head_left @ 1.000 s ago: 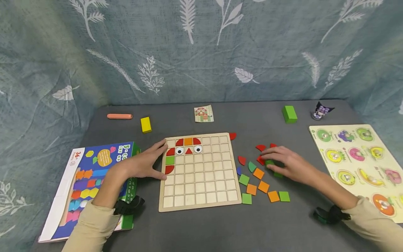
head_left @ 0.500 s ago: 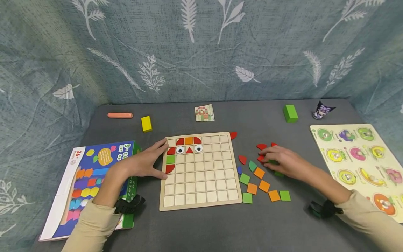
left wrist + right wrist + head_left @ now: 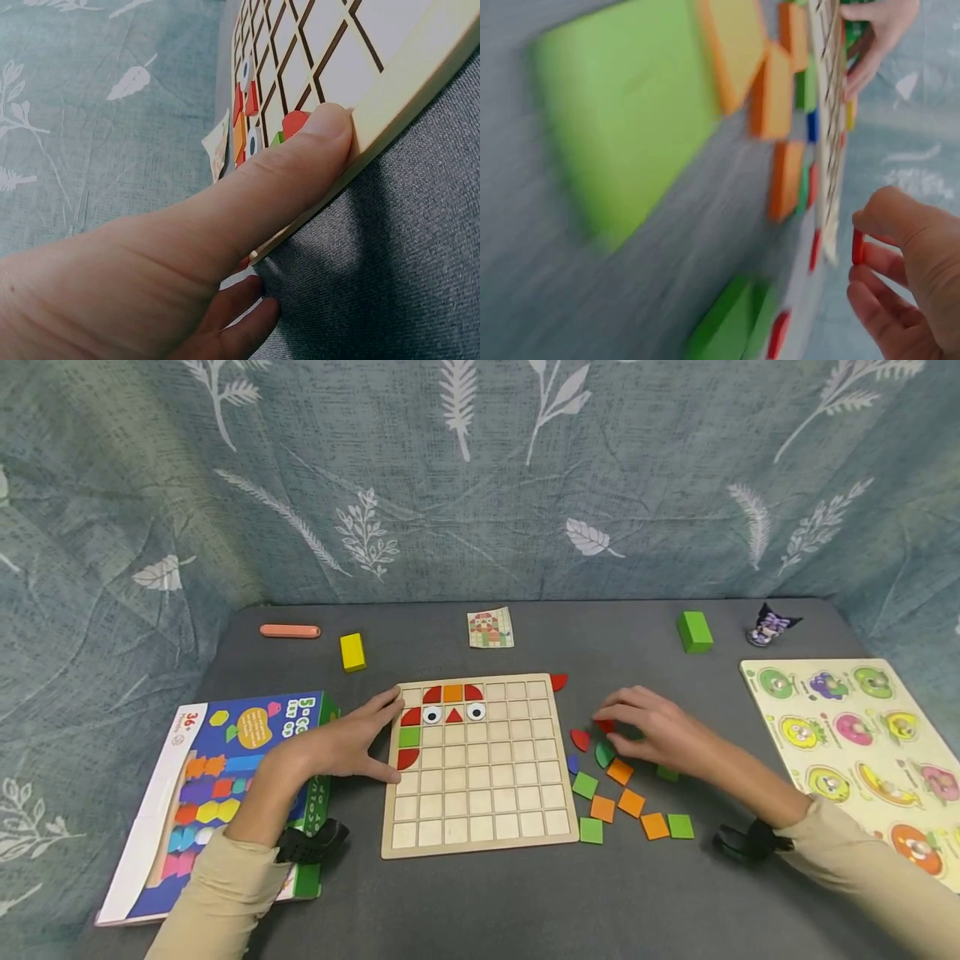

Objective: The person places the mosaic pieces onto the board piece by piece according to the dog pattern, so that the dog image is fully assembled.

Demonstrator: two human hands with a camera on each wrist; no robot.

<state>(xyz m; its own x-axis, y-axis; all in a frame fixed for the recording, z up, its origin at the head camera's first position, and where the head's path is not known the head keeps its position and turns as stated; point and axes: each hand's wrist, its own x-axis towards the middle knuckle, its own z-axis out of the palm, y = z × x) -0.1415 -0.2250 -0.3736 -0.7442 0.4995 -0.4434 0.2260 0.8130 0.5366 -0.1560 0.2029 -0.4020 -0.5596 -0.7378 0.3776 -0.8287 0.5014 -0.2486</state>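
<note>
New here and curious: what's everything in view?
Grid board: 1, pale wood, centre
Placed pieces: 9, mostly red, on board
Loose pieces: 12+, mixed, right of board
Picture card: 1, multicoloured, beyond board
Box: 1, mostly blue, left
Stick: 1, coral, left
Block: 1, yellow, left
Other block: 1, green, right
Figurine: 1, purple, right
Fruit board: 1, cream, right
Table: 1, grey, underneath
Backdrop: 1, blue-green, behind
Straps: 2, black, wrists
Sleeves: 2, beige, forearms
Left hand: 1, bare, board's edge
Right hand: 1, bare, pinching red piece

Grey tabletop [image 3: 480, 902], wooden grid board [image 3: 480, 777], loose coloured tiles [image 3: 602, 809], blue box [image 3: 210, 789], fruit board [image 3: 855, 754]
</note>
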